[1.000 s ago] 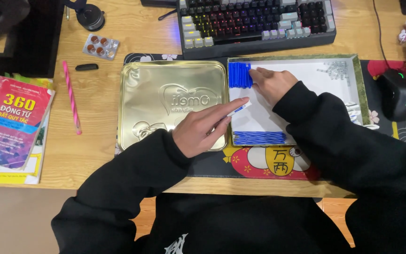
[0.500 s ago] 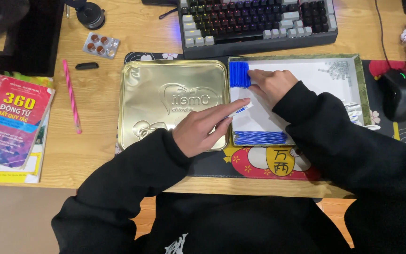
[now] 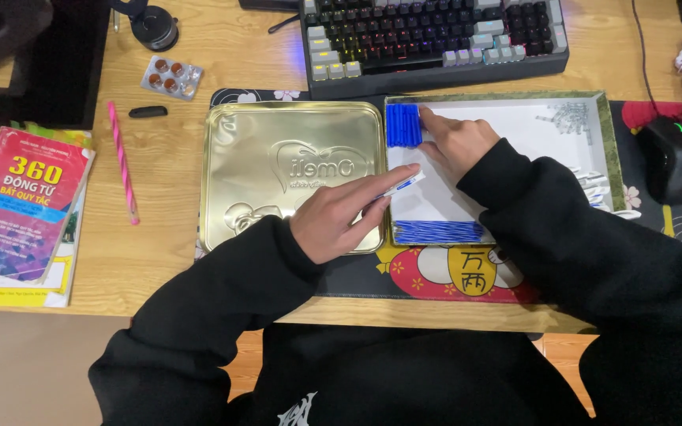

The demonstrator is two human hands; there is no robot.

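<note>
My left hand [image 3: 345, 217] rests on the right edge of a gold tin lid [image 3: 278, 170] and pinches a thin blue-and-white stick [image 3: 401, 186] between its fingers. My right hand [image 3: 458, 142] lies inside a shallow white-lined box [image 3: 530, 126], fingertips touching a row of upright blue sticks [image 3: 402, 125] packed in its far left corner. A second bundle of blue-and-white sticks [image 3: 438, 231] lies along the box's near edge. Loose clear pieces [image 3: 568, 118] sit in the box's far right corner.
A backlit keyboard [image 3: 436, 35] stands behind the box and lid. A black mouse [image 3: 668, 158] is at the right. On the left lie a pink pen [image 3: 122, 160], a blister pack [image 3: 171, 76], a small black stick [image 3: 148, 111] and stacked books [image 3: 21, 209].
Both hands stay almost where they were. My left hand keeps the stick at the box's left edge, and my right hand has shifted very slightly beside the blue row.
</note>
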